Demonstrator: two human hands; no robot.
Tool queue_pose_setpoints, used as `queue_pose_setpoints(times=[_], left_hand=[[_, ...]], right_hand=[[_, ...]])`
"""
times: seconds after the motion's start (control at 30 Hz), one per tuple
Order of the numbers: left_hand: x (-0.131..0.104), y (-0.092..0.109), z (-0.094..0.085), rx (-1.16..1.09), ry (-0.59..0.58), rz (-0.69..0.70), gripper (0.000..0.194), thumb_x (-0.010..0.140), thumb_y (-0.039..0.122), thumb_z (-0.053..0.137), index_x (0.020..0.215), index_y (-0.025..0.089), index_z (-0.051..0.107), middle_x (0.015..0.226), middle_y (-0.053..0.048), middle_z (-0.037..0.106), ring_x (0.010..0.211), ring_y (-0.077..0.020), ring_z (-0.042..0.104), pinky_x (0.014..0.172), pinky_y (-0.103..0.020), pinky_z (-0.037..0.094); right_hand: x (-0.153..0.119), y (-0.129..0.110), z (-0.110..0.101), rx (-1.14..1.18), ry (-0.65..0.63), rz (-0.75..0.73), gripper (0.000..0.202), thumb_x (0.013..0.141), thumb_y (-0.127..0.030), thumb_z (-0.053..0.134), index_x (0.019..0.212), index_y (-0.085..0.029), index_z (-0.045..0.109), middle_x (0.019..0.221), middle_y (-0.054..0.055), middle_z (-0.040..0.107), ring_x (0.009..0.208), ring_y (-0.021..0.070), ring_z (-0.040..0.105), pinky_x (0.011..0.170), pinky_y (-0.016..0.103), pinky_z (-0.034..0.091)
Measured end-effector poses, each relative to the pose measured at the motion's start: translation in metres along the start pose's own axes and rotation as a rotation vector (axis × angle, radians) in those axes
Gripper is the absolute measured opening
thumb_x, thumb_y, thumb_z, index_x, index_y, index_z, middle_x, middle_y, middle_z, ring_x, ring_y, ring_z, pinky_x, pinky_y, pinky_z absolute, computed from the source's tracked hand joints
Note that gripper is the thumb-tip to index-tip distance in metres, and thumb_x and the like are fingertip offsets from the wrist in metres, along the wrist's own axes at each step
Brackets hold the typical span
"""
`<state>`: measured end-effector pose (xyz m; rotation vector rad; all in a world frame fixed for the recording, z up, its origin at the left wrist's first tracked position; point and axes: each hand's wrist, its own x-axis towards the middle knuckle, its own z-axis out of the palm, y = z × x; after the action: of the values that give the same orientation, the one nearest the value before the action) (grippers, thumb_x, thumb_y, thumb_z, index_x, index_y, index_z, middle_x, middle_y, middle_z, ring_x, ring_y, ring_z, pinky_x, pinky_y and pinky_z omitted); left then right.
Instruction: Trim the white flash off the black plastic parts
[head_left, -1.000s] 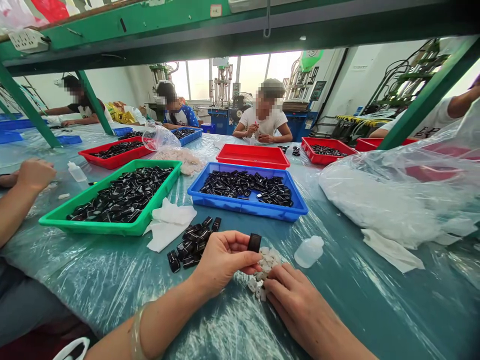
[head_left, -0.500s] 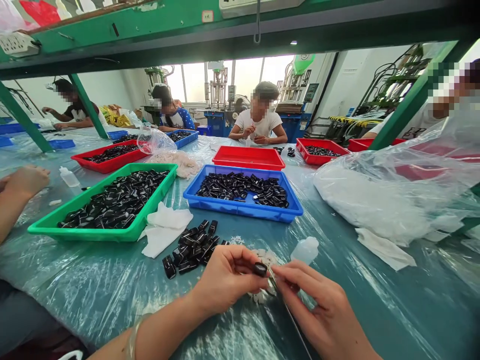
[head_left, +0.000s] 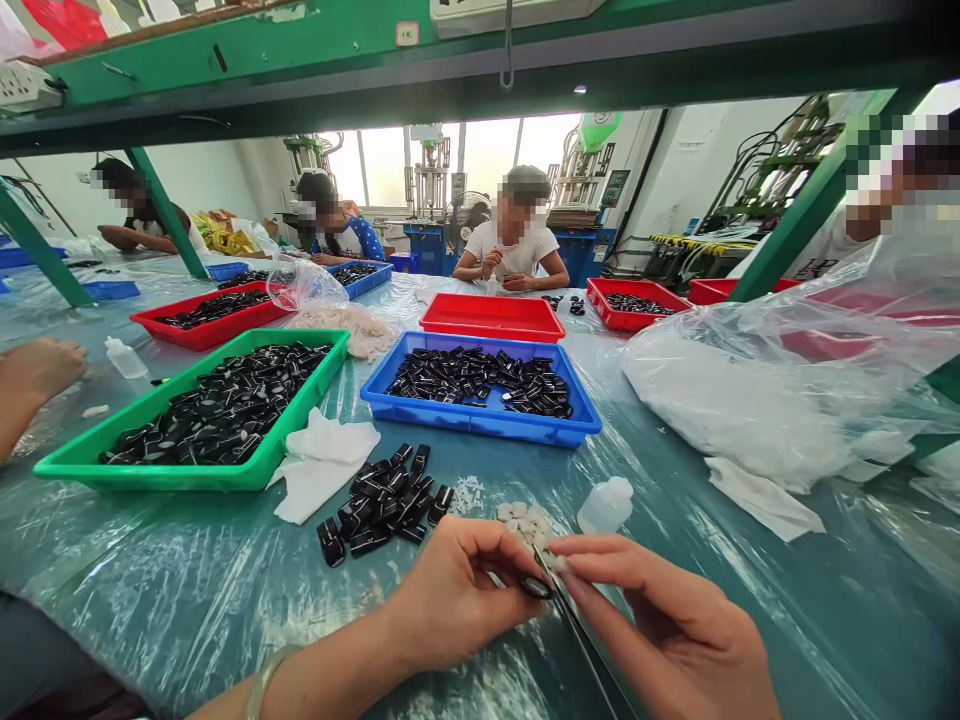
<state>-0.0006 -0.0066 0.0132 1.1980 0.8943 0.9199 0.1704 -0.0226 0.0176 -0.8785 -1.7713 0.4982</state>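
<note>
My left hand (head_left: 469,590), closed, pinches a small glossy black part (head_left: 535,587) between thumb and fingertips. My right hand (head_left: 660,620) is closed on a pair of tweezers (head_left: 581,635), whose tip lies close beside the black part. A small whitish bit shows at the right fingertips, too small to name. Just beyond my hands lies a pile of off-white flat pieces (head_left: 525,522), with a squeeze bottle (head_left: 606,505) to its right. Left of it are tiny white bits (head_left: 468,494) and a heap of black parts (head_left: 382,500).
A green tray (head_left: 187,480) and a blue tray (head_left: 480,420) hold many black parts. A white cloth (head_left: 326,450) lies between them. A large plastic bag (head_left: 735,390) stands at right. Co-workers sit around the table; one person's hand (head_left: 45,370) is at left. A green shelf beam (head_left: 300,60) crosses overhead.
Both hands have come slightly lower and nearer, and the black part has turned in my left fingers. The off-white pile shows more. The whole view has shifted a little.
</note>
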Motion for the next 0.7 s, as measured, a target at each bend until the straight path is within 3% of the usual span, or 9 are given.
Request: queue_pose_setpoints(times=[0.2, 0.3, 0.5, 0.7], left_hand=[[-0.001, -0.002, 0.000, 0.068, 0.005, -0.005, 0.009, 0.058, 0.011, 0.070, 0.065, 0.012, 0.065, 0.062, 0.000, 0.062, 0.057, -0.0086, 0.051, 0.056, -0.019, 0.039], [-0.002, 0.000, 0.001, 0.102, -0.008, -0.017, 0.007, 0.059, 0.009, 0.068, 0.064, 0.012, 0.064, 0.057, 0.002, 0.057, 0.053, -0.0067, 0.046, 0.051, -0.017, 0.035], [-0.001, -0.001, 0.001, 0.071, -0.021, -0.052, 0.009, 0.056, 0.005, 0.065, 0.062, 0.012, 0.062, 0.051, 0.005, 0.054, 0.049, -0.0054, 0.045, 0.048, -0.016, 0.035], [0.000, -0.005, 0.002, -0.032, -0.003, -0.125, 0.009, 0.056, 0.009, 0.067, 0.063, 0.012, 0.062, 0.052, 0.002, 0.060, 0.049, -0.0092, 0.054, 0.051, -0.020, 0.043]], right_hand=[[-0.001, -0.003, -0.003, 0.008, -0.116, -0.108, 0.029, 0.075, 0.001, 0.062, 0.089, -0.023, 0.067, 0.094, 0.005, 0.071, 0.078, 0.0171, 0.068, 0.067, 0.026, 0.057], [0.005, -0.004, -0.001, 0.028, -0.170, -0.180, 0.030, 0.076, 0.003, 0.060, 0.090, -0.022, 0.067, 0.087, 0.006, 0.070, 0.073, 0.0164, 0.066, 0.063, 0.027, 0.057], [0.009, -0.001, 0.002, -0.015, -0.177, -0.221, 0.029, 0.075, 0.004, 0.059, 0.091, -0.019, 0.066, 0.083, 0.006, 0.067, 0.072, 0.0153, 0.064, 0.062, 0.025, 0.055], [0.006, 0.000, 0.000, -0.110, -0.160, -0.231, 0.027, 0.075, 0.003, 0.059, 0.091, -0.018, 0.065, 0.085, 0.007, 0.066, 0.074, 0.0161, 0.063, 0.063, 0.026, 0.055]])
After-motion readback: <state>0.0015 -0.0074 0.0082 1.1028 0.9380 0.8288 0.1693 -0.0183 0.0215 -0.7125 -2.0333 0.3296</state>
